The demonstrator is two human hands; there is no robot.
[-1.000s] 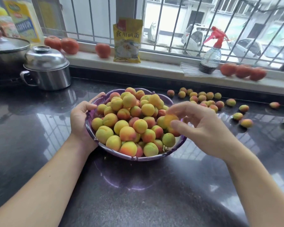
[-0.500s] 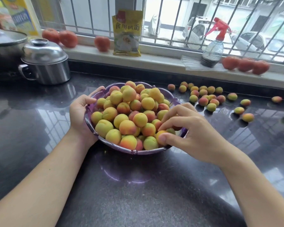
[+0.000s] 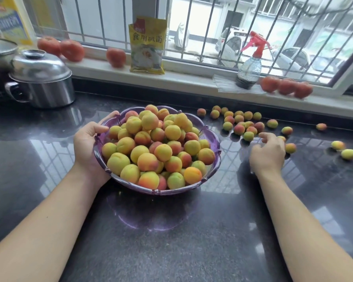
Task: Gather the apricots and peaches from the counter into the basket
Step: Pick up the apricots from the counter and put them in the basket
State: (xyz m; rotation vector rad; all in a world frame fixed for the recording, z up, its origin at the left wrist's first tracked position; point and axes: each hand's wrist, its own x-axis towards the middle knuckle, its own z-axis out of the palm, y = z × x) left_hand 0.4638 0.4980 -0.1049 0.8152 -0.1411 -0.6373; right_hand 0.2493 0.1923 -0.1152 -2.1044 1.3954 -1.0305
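One purple basket [image 3: 218, 154], heaped with fruit, is gripped at its rim by the left hand [image 3: 88, 143]; the right hand [image 3: 267, 153], fingers loosely open and empty, hovers by roughly twenty-five loose apricots [image 3: 239, 129]; six tomatoes [image 3: 72, 50] line the sill.

Bright window daylight, glossy counter [image 3: 49, 159] glare.

Dark counter [image 3: 171, 241]: purple basket [image 3: 217, 157], loose fruit [image 3: 238, 129], steel pot [image 3: 43, 84].
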